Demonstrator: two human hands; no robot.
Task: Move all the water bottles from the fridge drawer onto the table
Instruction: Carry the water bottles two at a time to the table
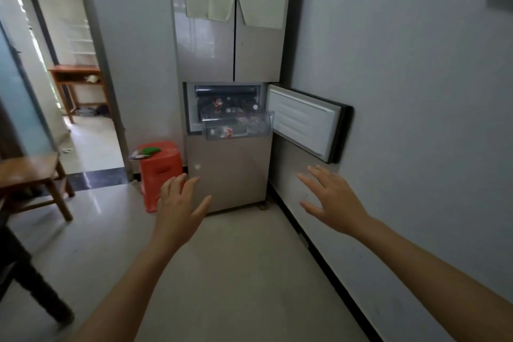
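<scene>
As left hand (177,209), right hand (334,203) hover spread — bottles (225,132) red-labelled, writing unreadable.

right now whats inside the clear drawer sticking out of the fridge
Water bottles with red-and-white labels sit in the clear drawer, at least one lying on its side. Blur and overlapping clear plastic hide how many there are.

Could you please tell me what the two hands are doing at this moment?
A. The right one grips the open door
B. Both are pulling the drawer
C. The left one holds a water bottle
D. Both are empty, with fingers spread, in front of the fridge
D: the left hand and right hand are both bare and open, well short of the pulled-out drawer and the open door.
</scene>
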